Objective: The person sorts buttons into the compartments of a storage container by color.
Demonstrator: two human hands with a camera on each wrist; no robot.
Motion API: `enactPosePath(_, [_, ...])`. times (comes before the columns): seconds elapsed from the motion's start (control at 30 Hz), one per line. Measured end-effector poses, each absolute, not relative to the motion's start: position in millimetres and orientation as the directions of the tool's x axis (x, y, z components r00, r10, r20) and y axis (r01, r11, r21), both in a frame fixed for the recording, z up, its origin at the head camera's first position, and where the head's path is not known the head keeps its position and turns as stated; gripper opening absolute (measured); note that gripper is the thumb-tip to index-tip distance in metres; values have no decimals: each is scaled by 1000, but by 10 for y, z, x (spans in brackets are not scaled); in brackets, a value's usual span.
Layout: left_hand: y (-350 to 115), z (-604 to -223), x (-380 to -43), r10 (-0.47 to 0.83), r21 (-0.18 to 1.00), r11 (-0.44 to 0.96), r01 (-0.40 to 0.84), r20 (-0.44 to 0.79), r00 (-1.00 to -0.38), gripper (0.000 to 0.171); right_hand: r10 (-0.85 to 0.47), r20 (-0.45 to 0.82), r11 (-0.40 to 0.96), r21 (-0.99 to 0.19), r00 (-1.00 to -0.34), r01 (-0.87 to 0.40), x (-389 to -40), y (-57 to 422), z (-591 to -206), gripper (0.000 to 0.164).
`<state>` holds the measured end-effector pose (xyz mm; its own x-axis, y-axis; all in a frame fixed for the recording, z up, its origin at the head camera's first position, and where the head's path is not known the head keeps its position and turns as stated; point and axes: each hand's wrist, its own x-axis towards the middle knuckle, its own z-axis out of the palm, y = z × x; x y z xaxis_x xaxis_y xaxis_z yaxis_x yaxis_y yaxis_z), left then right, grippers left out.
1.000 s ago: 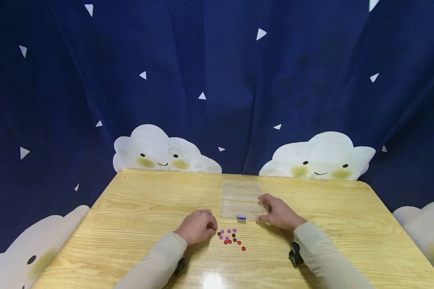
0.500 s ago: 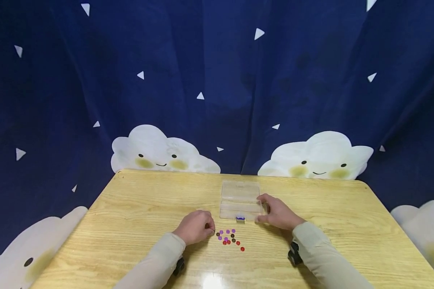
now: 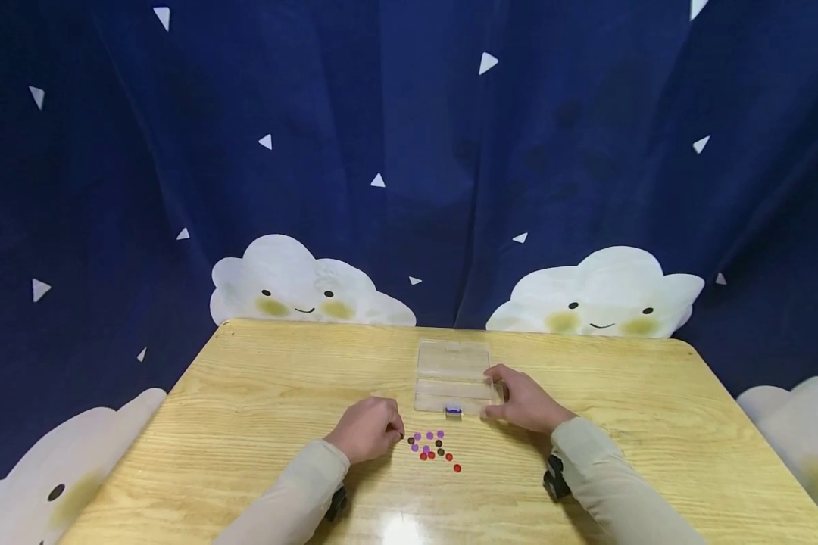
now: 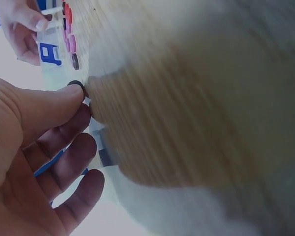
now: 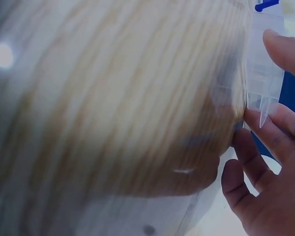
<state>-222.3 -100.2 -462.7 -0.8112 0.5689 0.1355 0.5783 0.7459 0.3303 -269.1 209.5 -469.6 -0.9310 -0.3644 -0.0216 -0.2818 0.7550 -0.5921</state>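
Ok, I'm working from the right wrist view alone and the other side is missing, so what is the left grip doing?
Observer: The left grip pinches a small dark disc at the tip of its thumb.
Operator: Are there more like it? None show in my view.
Observer: Yes, purple discs, red discs and other dark discs lie on the table, on the near side of the clear box.
Operator: Which of those lies farthest from that box?
Observer: A red disc, on the near side of the group.
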Motion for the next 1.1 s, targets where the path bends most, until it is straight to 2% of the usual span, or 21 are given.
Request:
enactPosePath(0.43, [-1030, -4685, -2251, 506, 353, 790, 502, 89, -858, 18, -363, -29, 756, -594, -931, -276, -2679, 2072, -4661, 67])
enactPosePath(1.1, [-1057, -4661, -2249, 544, 340, 764, 548, 115, -831, 9, -372, -9, 748, -594, -928, -294, -2675, 2086, -4658, 66])
